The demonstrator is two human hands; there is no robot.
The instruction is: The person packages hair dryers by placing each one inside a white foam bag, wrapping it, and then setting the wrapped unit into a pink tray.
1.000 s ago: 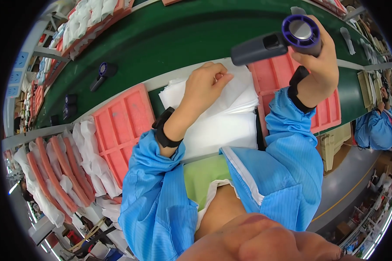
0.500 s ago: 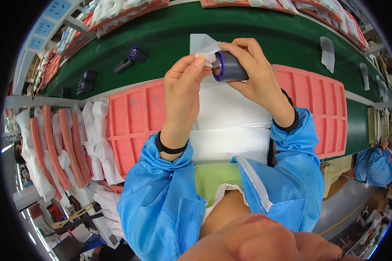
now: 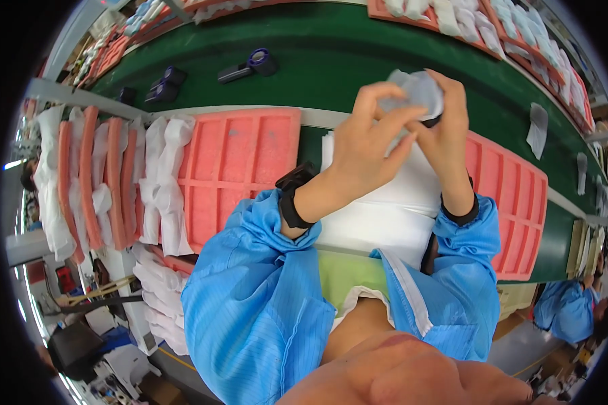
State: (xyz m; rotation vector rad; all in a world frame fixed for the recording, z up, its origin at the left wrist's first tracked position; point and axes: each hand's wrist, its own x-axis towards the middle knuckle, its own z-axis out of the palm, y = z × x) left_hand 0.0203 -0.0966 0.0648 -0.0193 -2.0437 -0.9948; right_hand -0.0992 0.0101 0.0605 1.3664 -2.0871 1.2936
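In front of me, over the green belt, my right hand (image 3: 452,111) is closed round a hair dryer, mostly hidden by my fingers and a thin translucent white wrapping sheet (image 3: 422,91). A small dark part of the hair dryer (image 3: 431,122) shows beneath the sheet. My left hand (image 3: 368,135) lies against the near side of the wrap, fingers bent and apart, slightly blurred. Below both hands is a stack of white sheets (image 3: 395,202).
Another hair dryer (image 3: 262,62) lies on the green belt (image 3: 317,40), with more dark ones (image 3: 165,84) farther left. Pink compartment trays (image 3: 240,175) (image 3: 513,196) flank the white stack. White-wrapped items (image 3: 162,175) stand at left. Loose wrapping (image 3: 538,128) lies at right.
Both hands have moved right in the picture with the hair dryer. Its purple-ringed end, bare before, is now covered by the sheet. My left fingers have spread from their pinch.
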